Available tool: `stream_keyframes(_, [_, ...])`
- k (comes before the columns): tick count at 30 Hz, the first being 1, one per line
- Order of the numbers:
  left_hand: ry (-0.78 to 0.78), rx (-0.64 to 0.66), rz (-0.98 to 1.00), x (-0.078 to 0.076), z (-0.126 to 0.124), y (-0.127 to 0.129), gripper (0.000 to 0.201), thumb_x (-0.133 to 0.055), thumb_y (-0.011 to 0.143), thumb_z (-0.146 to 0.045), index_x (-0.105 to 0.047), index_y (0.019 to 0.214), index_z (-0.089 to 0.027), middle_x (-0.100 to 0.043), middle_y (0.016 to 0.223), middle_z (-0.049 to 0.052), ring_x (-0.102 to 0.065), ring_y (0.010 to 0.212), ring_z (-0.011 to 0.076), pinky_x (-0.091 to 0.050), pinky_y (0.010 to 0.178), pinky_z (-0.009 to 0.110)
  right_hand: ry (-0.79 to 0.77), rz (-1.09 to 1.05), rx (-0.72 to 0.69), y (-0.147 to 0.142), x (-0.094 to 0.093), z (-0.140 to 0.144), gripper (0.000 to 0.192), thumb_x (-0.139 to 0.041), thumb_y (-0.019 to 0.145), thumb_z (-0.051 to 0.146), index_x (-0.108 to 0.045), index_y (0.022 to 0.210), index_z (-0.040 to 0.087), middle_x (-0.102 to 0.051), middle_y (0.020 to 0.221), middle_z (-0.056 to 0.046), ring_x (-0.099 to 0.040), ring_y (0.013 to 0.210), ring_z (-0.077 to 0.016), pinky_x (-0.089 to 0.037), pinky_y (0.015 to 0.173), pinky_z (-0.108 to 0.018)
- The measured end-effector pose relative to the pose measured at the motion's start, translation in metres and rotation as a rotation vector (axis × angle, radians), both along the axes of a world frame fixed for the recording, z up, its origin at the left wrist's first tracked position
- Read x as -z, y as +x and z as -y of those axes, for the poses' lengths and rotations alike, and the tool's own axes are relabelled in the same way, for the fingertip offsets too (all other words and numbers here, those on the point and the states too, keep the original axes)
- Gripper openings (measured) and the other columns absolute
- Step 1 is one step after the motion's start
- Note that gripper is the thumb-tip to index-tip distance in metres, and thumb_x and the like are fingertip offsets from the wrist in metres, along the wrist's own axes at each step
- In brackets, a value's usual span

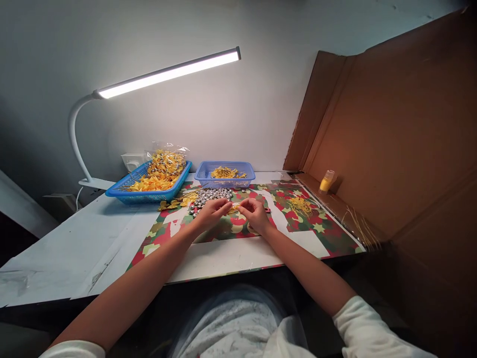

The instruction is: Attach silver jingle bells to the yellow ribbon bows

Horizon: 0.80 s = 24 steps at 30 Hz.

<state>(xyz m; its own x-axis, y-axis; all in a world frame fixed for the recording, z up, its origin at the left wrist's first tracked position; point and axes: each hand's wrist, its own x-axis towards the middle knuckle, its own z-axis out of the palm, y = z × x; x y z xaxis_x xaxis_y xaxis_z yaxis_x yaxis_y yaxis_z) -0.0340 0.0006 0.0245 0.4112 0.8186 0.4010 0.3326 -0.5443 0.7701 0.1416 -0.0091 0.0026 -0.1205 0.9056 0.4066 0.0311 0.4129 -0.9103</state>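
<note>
So I'm standing here watching someone working at a table, and both hands are meeting over a patterned sheet (324, 228). The left hand (213, 213) is pinching one side of a small yellow piece (234, 209), and the right hand (254, 215) is pinching the other, fingertips together on both. The piece is sitting in the narrow gap between them; it's too tiny for me to be making out details. Just behind the left hand, a pile of silvery beads (214, 195) is spreading out, with some yellow bits (184, 200) lying beside it. Yellow strings (300, 205) are lying in a tangle off to the right. Further back, a blue basket (145, 198) and a smaller periwinkle basket (223, 183) are holding more yellow stuff, and a lamp (167, 74) is shining over everything.
</note>
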Motion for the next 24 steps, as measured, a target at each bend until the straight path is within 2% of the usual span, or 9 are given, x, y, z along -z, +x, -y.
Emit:
stream_keyframes(5, [0.177,0.015,-0.123,0.002,0.003,0.003,0.036,-0.043,0.086,-0.040,-0.041,0.058,-0.018,-0.036,0.054,-0.004,-0.032,0.053,0.0102,-0.026,0.052,0.024,0.050,0.157,-0.083,0.002,0.001,0.001,0.030,-0.057,0.078,0.043,-0.049,0.063,0.019,-0.045,0.058,0.004,-0.041,0.055,-0.0103,-0.033,0.054,-0.025])
stream_keyframes(8, [0.230,-0.052,-0.092,0.004,0.004,0.003,0.035,-0.043,0.088,-0.038,-0.040,0.059,-0.018,-0.036,0.055,-0.004,-0.032,0.054,0.0105,-0.026,0.053,0.024,0.100,0.218,-0.101,0.002,0.001,-0.001,0.036,-0.048,0.085,0.046,-0.042,0.060,0.020,-0.039,0.057,0.004,-0.036,0.055,-0.0100,-0.029,0.053,-0.025])
stream_keyframes(11, [0.246,-0.118,-0.008,0.007,0.004,0.007,0.035,-0.043,0.088,-0.038,-0.039,0.060,-0.018,-0.036,0.055,-0.004,-0.032,0.054,0.0105,-0.026,0.052,0.024,0.134,0.218,-0.046,0.000,-0.002,-0.001,0.039,-0.043,0.087,0.049,-0.039,0.061,0.020,-0.037,0.057,0.004,-0.034,0.055,-0.0104,-0.027,0.053,-0.025])
stream_keyframes(16, [0.159,-0.151,0.176,0.012,0.004,0.017,0.039,-0.046,0.087,-0.048,-0.041,0.061,-0.019,-0.038,0.056,-0.004,-0.034,0.053,0.0106,-0.028,0.050,0.024,0.132,0.112,0.019,-0.005,0.001,-0.001,0.038,-0.043,0.087,0.052,-0.043,0.066,0.021,-0.036,0.057,0.004,-0.033,0.054,-0.0111,-0.027,0.052,-0.025])
stream_keyframes(21, [0.001,-0.049,0.292,0.013,0.003,0.019,0.045,-0.049,0.082,-0.059,-0.044,0.062,-0.019,-0.044,0.057,-0.003,-0.042,0.054,0.0111,-0.035,0.053,0.024,0.130,0.067,-0.010,-0.006,0.004,-0.001,0.035,-0.041,0.088,0.049,-0.043,0.066,0.021,-0.040,0.059,0.003,-0.036,0.055,-0.0116,-0.030,0.053,-0.025])
stream_keyframes(24, [-0.030,-0.029,0.312,0.014,0.001,0.017,0.046,-0.051,0.081,-0.060,-0.046,0.063,-0.018,-0.046,0.057,-0.002,-0.043,0.054,0.0110,-0.036,0.054,0.024,0.178,0.083,0.054,-0.003,0.001,0.003,0.028,-0.040,0.089,0.043,-0.046,0.072,0.021,-0.043,0.063,0.003,-0.040,0.058,-0.0121,-0.033,0.056,-0.025])
